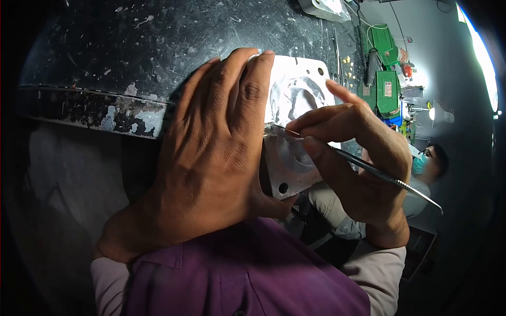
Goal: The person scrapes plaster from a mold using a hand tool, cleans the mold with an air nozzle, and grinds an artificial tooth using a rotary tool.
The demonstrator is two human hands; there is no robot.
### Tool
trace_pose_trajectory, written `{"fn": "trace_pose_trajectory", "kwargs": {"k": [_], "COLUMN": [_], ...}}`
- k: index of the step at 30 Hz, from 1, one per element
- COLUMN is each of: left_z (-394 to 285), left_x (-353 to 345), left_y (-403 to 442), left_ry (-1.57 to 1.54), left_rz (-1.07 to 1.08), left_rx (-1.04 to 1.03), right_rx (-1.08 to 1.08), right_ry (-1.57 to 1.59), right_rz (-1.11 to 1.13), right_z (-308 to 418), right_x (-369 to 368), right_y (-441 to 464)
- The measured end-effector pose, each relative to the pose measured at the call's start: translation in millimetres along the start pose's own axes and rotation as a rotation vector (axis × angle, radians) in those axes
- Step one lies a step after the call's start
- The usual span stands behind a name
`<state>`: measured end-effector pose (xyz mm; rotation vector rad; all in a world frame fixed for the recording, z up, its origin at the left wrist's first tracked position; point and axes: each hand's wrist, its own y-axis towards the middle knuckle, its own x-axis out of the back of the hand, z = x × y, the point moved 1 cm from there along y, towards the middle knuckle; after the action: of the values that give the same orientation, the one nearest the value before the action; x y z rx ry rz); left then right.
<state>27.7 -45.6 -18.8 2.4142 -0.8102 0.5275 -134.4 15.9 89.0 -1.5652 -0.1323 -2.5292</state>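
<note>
A silvery metal block (295,63) with a round recess and dark corner holes lies at the bench's front edge. My left hand (211,142) grips it from the left, the fingers laid over its top side and the thumb showing near its lower end. In my right hand (363,152) is a slim double-ended metal pick (369,167), pinched between thumb and fingers like a pen. One thin tip meets the block near the middle, at the edge between its bright top face and the greyer lower face. The other, hooked end points to the lower right.
The dark, scuffed bench (105,47) has chipped paint along its edge. Another metal part (327,8) lies at the far end, with small yellowish bits (347,66) nearer. Green bins (387,92) stand beyond. A masked person (421,174) sits to the right.
</note>
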Motion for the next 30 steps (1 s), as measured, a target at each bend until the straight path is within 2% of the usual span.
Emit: {"fn": "trace_pose_trajectory", "kwargs": {"k": [13, 15, 20, 30], "left_z": [0, 0, -1, -2], "left_x": [-8, -9, -12, -21], "left_y": [-4, -3, -3, -1], "left_ry": [0.039, 0.044, 0.062, 0.028], "left_rz": [-0.02, -0.029, -0.046, -0.075], "left_rx": [0.04, 0.053, 0.057, 0.045], "right_rx": [-0.077, -0.071, -0.112, -0.05], "right_ry": [-0.034, 0.061, 0.124, -0.092], "right_rz": [-0.041, -0.162, -0.192, -0.128], "right_z": [4, -3, 4, 12], "right_x": [-11, -16, -21, -20], "right_y": [-16, -22, -25, -16]}}
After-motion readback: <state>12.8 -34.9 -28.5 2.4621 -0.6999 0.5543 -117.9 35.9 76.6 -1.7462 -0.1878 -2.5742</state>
